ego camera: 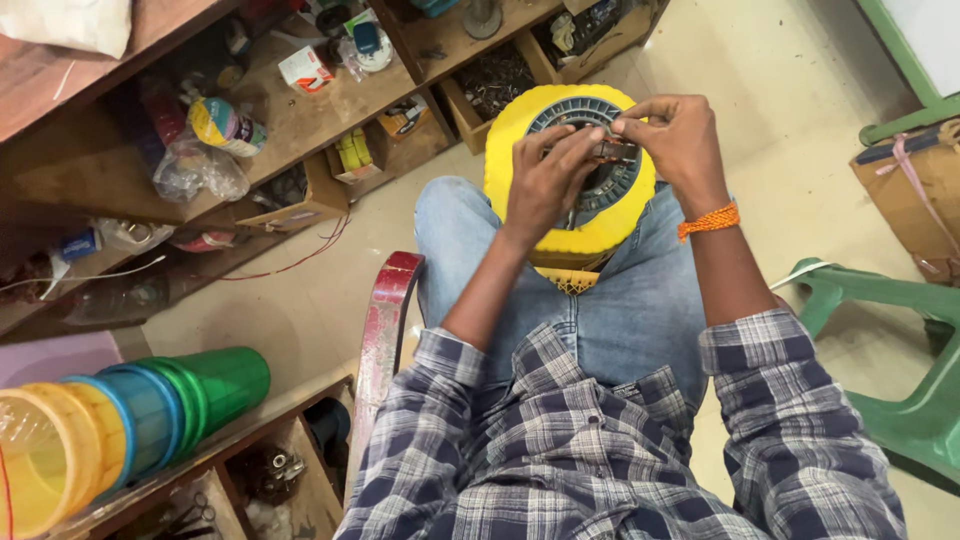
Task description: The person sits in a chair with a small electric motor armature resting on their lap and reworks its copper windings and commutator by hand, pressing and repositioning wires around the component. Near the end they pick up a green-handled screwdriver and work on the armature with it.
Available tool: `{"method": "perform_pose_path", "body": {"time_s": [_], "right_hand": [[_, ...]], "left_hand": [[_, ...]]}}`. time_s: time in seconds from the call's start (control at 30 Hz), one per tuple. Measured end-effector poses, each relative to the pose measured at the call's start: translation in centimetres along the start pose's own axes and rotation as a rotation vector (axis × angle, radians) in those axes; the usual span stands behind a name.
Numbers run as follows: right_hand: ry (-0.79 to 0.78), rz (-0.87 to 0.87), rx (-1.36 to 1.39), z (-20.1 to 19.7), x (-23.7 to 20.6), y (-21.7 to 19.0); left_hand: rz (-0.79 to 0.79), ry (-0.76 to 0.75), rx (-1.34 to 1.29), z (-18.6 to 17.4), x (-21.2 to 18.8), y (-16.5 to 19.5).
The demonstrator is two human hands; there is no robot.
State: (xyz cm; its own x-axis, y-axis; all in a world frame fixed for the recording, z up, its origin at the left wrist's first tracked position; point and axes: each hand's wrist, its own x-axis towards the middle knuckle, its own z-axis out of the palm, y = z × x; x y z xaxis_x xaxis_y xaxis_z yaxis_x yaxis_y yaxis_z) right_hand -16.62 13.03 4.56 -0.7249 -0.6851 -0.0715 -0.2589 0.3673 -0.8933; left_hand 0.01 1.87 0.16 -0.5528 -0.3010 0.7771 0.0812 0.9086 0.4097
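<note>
Both hands meet over the person's knees, forearms angled inward from rolled plaid sleeves. The left hand (548,180) is bent at the wrist, its fingers curled down and pinching a small dark metal part (612,151), while the right hand (672,140), an orange thread band (709,221) on its wrist, arches over from the other side and grips the same part with thumb and fingertips. Right under them a round yellow disc (520,140) with a scalloped rim lies on the lap, a grey slotted metal ring (600,108) set in its middle; the small part sits at the ring's centre, too covered by fingers to make out. Beyond the hands the pale floor lies open. Left of them stand cluttered wooden shelves (320,110); to the right, a green plastic chair (900,400). Behind the left elbow lie stacked coloured cups (130,420).
</note>
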Motion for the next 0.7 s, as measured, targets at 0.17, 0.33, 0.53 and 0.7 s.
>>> {"method": "perform_pose_path", "body": {"time_s": [0.17,0.33,0.53,0.7], "right_hand": [[-0.037,-0.058,0.065,-1.8,-2.0,-0.4],[-0.026,-0.148,-0.092,-1.3,-5.3,-1.0],[0.064,-0.335,-0.219,0.3,-7.5,-1.6],[0.143,-0.493,-0.2,1.6,-8.4,-0.5]], "left_hand": [[0.021,-0.259,-0.104,-1.8,1.6,-1.9],[-0.049,-0.283,-0.195,-1.8,1.3,-2.1],[-0.017,-0.278,-0.199,-1.8,1.5,-2.2],[-0.006,-0.337,-0.21,-2.1,2.1,-2.0]]}}
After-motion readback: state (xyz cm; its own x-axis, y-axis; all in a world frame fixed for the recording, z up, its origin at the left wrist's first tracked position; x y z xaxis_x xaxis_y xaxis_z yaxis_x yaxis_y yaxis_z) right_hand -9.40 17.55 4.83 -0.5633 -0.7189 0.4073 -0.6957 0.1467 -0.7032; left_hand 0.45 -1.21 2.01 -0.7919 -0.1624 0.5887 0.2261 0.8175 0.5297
